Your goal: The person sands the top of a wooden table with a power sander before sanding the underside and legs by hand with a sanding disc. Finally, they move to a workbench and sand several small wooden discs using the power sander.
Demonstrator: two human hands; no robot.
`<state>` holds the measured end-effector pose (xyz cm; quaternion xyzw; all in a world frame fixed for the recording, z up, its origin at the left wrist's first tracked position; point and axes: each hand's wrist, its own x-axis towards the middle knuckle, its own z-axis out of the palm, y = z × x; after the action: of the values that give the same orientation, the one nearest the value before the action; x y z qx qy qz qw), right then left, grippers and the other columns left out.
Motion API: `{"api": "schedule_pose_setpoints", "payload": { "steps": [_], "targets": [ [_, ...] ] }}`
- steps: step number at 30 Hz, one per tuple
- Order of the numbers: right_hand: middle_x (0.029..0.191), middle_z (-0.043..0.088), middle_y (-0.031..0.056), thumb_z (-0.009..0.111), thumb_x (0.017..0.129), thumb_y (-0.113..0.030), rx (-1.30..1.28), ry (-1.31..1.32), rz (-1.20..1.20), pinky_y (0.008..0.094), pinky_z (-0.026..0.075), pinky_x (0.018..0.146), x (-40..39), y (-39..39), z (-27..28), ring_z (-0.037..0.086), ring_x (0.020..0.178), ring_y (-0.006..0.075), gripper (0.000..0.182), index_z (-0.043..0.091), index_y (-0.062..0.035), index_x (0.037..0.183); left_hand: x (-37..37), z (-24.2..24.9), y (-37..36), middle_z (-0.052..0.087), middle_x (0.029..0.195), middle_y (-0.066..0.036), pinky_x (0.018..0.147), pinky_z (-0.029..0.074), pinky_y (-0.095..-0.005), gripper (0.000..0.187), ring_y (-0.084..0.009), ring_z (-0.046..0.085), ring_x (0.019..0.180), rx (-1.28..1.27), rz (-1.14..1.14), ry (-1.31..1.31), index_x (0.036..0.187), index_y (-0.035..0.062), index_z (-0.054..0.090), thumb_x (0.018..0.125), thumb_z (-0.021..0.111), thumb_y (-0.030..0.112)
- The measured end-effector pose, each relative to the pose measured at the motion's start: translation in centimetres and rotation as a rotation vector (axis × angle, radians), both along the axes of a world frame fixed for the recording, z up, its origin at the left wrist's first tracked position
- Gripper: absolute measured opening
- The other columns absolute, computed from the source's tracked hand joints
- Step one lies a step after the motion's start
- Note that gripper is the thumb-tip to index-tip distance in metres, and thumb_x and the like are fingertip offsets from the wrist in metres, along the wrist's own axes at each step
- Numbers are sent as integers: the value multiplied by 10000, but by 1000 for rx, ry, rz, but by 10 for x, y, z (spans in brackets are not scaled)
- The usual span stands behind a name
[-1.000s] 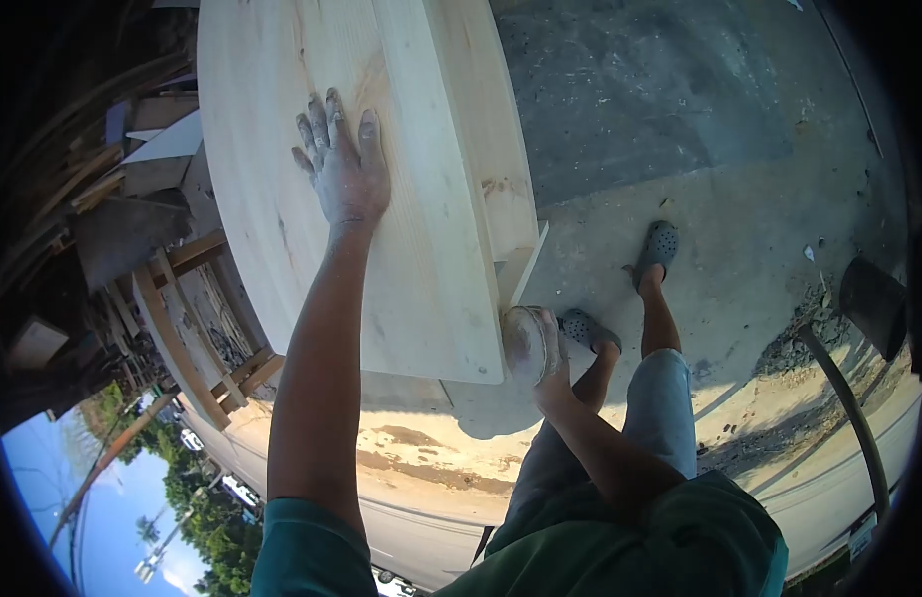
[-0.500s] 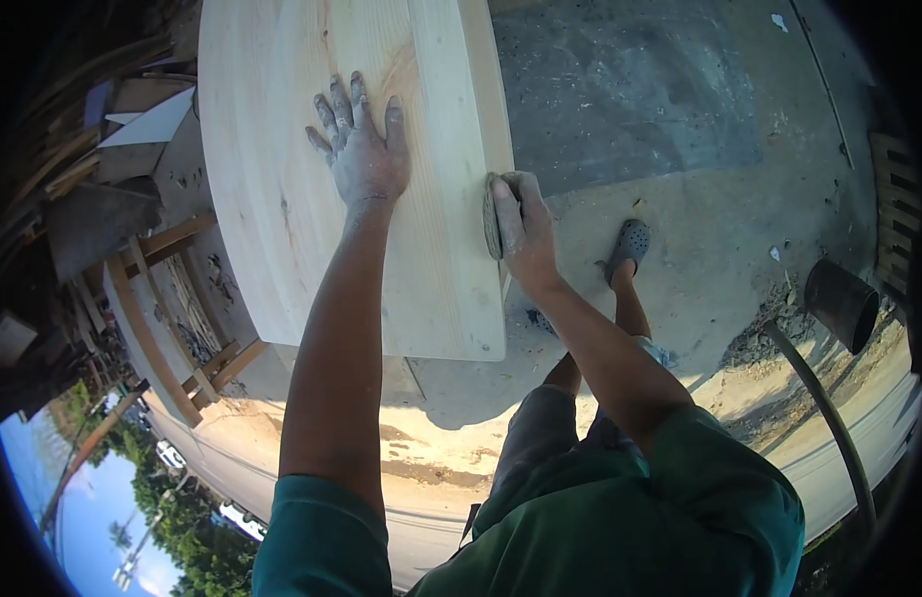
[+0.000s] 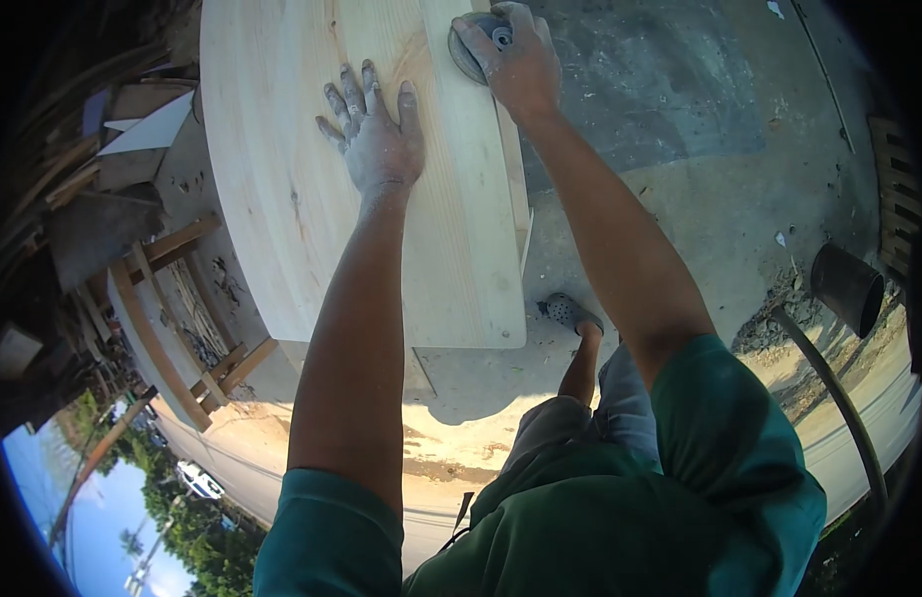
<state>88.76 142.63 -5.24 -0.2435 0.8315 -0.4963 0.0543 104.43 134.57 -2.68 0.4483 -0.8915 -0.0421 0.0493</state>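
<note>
A pale wooden panel (image 3: 282,179) with visible grain and a few knots lies in front of me. Dusty and spread flat, my left hand (image 3: 384,144) presses on its top face and holds nothing. My right hand (image 3: 520,62) grips a round grey sanding disc (image 3: 468,62) with a hole near its middle. The disc rests tilted on the panel's right edge, near the top of the view. My right fingers curl over the disc and hide part of it.
A wooden frame (image 3: 150,328) stands at the left beside scrap boards. On the concrete floor at the right are a dark bucket (image 3: 845,291) and a curved hose (image 3: 829,378). My foot in a grey clog (image 3: 570,312) is below the panel's right edge.
My right hand has moved the disc up along the panel's edge and tipped its flat side into view. My left hand has shifted slightly right and up. The visible foot's position differs.
</note>
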Motion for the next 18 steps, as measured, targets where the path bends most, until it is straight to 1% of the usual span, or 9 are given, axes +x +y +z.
{"api": "schedule_pose_setpoints", "payload": {
  "steps": [3, 6, 8, 10, 12, 13, 16, 17, 18],
  "targets": [
    [1081, 560, 174, 805, 777, -456, 15, -183, 197, 446, 529, 793, 99, 112, 28, 619, 928, 345, 606, 603, -49, 1178, 0, 3, 0, 148, 1650, -107, 1227, 8, -536, 686, -321, 67, 1529, 14, 14, -14, 1570, 146, 240, 1028, 267, 565],
    [1041, 560, 170, 848, 711, -449, 139, -76, 451, 436, 496, 798, 189, 228, 36, 596, 941, 330, 586, 644, -69, 1108, 1, 2, 0, 127, 1654, -104, 1228, -10, -537, 687, -318, 45, 1531, 28, 19, -31, 1575, 151, 222, 1029, 246, 567],
    [1039, 563, 155, 849, 705, -446, 190, -14, 482, 431, 491, 801, 182, 231, 42, 596, 936, 321, 584, 641, -70, 1101, 1, 4, 0, 104, 1659, -94, 1229, -32, -540, 684, -318, 17, 1532, 50, 23, -43, 1580, 155, 205, 1029, 230, 560],
    [1038, 566, 139, 849, 699, -438, 215, 31, 499, 434, 487, 810, 162, 210, 48, 596, 935, 316, 583, 634, -68, 1096, 0, 5, 0, 109, 1659, -94, 1229, -33, -542, 680, -319, 18, 1532, 55, 26, -45, 1579, 155, 209, 1029, 236, 555],
    [1041, 567, 126, 836, 713, -434, 142, 71, 446, 439, 497, 820, 102, 136, 36, 603, 931, 309, 595, 616, -53, 1114, 1, 2, -2, 120, 1656, -102, 1228, -26, -540, 679, -322, 29, 1531, 52, 23, -36, 1576, 151, 218, 1030, 246, 553],
    [1046, 579, 130, 821, 731, -463, 161, -20, 383, 442, 518, 819, 68, 97, 38, 624, 946, 315, 610, 612, -56, 1134, 3, 2, -1, 129, 1654, -110, 1227, -18, -538, 679, -323, 40, 1531, 48, 19, -30, 1574, 147, 226, 1031, 253, 554],
    [1100, 611, 171, 759, 790, -549, 173, 7, 222, 448, 539, 829, -17, 2, 26, 642, 1014, 341, 653, 583, -64, 1190, 2, 3, 0, 144, 1650, -118, 1226, -9, -535, 671, -324, 52, 1530, 42, 18, -26, 1571, 142, 236, 1035, 268, 544],
    [1128, 615, 189, 748, 803, -554, 177, 11, 182, 447, 532, 842, -30, -13, 26, 636, 1029, 355, 667, 569, -49, 1201, 1, 4, -1, 146, 1650, -118, 1226, -9, -535, 666, -324, 53, 1530, 42, 22, -26, 1571, 142, 237, 1036, 272, 538],
    [1136, 614, 199, 748, 811, -544, 71, -113, 159, 442, 524, 854, -21, -8, 18, 632, 1036, 355, 667, 560, -39, 1204, 3, 5, 1, 145, 1650, -116, 1227, -9, -534, 663, -322, 51, 1530, 47, 22, -34, 1572, 142, 233, 1037, 274, 533]
  ]
}}
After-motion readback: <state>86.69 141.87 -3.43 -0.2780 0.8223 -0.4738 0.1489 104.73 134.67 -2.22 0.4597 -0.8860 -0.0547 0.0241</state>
